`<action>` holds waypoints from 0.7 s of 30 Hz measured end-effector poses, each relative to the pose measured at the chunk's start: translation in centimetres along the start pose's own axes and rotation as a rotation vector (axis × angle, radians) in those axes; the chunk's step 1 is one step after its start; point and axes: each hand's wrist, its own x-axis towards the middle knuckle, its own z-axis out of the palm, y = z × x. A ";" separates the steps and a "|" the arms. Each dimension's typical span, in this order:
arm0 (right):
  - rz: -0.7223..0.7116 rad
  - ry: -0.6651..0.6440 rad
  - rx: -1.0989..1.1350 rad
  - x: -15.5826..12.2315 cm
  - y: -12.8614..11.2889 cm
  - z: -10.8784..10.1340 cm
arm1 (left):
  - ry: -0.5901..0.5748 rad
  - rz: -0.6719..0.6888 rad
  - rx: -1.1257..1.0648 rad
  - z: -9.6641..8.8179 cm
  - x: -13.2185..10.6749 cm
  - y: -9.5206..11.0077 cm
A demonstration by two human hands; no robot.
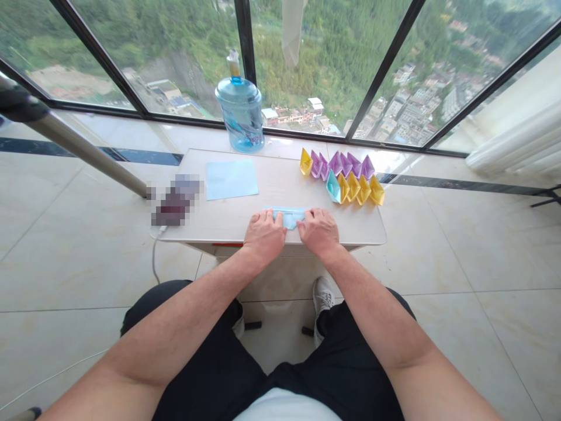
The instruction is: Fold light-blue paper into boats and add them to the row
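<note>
Light-blue folded paper strip (290,219) lies on the pale rectangular worktop (278,178), probably light, easily creased; left hand (266,235) and right hand (319,230) touch its ends, sensible holds; whether their grip clamps, I cannot tell.

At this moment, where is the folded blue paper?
Head view, centre: the folded blue paper is between the left hand and right hand, by the near edge of the table.
</note>
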 end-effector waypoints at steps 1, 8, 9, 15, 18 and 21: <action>0.028 0.003 -0.003 -0.1 0.3 -0.1 | -0.001 -0.010 -0.002 0.0 0.0 -0.1; 0.068 0.018 0.035 -0.4 0.8 -0.3 | -0.002 -0.054 0.016 0.2 0.0 -0.6; 0.049 0.032 0.049 -0.3 0.5 -0.3 | 0.004 -0.060 0.016 0.2 0.0 -0.5; -0.184 0.000 0.106 0.2 -2.1 0.0 | 0.021 -0.066 -0.050 -0.5 0.0 -0.2; -0.171 -0.043 0.111 0.6 -2.4 -0.2 | 0.014 -0.050 -0.066 -0.6 0.2 -0.2; -0.169 -0.052 0.109 0.9 -2.2 -0.4 | -0.005 -0.043 -0.079 -0.4 0.4 -0.2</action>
